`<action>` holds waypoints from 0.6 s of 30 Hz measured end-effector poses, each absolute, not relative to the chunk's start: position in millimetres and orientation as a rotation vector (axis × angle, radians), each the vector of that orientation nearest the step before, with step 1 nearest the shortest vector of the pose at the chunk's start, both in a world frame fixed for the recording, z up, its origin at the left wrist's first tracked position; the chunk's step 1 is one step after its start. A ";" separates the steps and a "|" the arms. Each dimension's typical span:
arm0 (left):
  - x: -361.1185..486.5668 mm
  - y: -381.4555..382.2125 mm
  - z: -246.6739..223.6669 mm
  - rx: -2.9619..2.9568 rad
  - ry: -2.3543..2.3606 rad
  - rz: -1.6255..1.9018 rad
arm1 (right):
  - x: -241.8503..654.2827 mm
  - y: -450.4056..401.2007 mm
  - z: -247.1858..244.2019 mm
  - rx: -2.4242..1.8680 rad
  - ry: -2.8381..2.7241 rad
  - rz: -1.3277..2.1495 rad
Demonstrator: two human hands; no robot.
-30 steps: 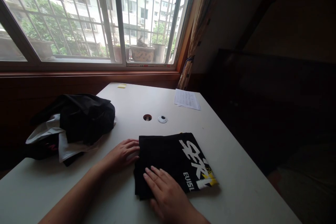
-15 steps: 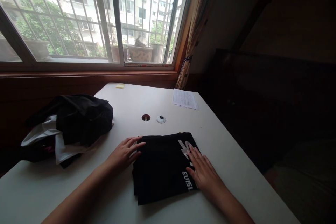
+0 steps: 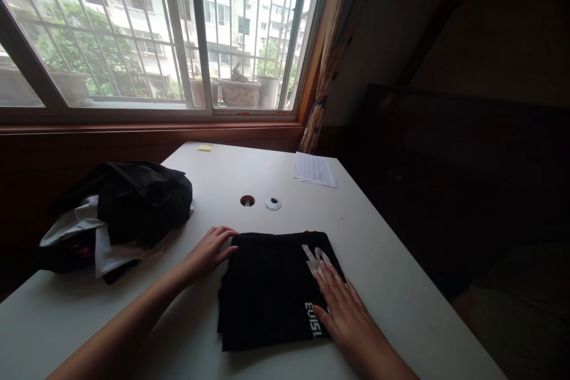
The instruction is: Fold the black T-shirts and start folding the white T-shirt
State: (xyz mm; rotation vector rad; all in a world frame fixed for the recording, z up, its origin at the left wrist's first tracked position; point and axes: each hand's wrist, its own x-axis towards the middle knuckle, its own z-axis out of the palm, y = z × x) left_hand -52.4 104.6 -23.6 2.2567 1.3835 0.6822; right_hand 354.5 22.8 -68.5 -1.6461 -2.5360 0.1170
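A black garment [image 3: 267, 291] with white print along its right side lies folded into a rough rectangle on the white table [image 3: 378, 273]. At its far left corner is my left hand [image 3: 212, 254], its fingers stretched out and the tips touching the cloth edge. My right hand [image 3: 342, 303] rests flat on the garment's right side, fingers spread, covering part of the white lettering. Neither hand grips the cloth. Several fabric layers show at the garment's left edge.
A heap of black and white clothes [image 3: 142, 208] lies on the table's left. Toward the back are a round hole [image 3: 247, 201], a white grommet [image 3: 273, 204], papers [image 3: 315, 170] and a yellow sticky note [image 3: 205, 148]. A barred window [image 3: 146, 35] stands behind.
The folded garment has shifted slightly toward me and to the left. My left hand has moved a little left, to the corner; my right hand still lies on the print.
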 end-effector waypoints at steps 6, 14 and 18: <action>-44.4 125.6 -17.7 2.223 1.434 0.574 | 355.3 11.3 -46.0 -1.564 -2.507 0.143; -39.3 141.5 -9.7 2.071 1.368 0.503 | 346.5 102.3 8.5 -1.471 -2.262 0.176; -33.9 135.2 -8.1 1.908 1.383 0.615 | 327.6 136.9 -5.7 -1.387 -2.338 0.175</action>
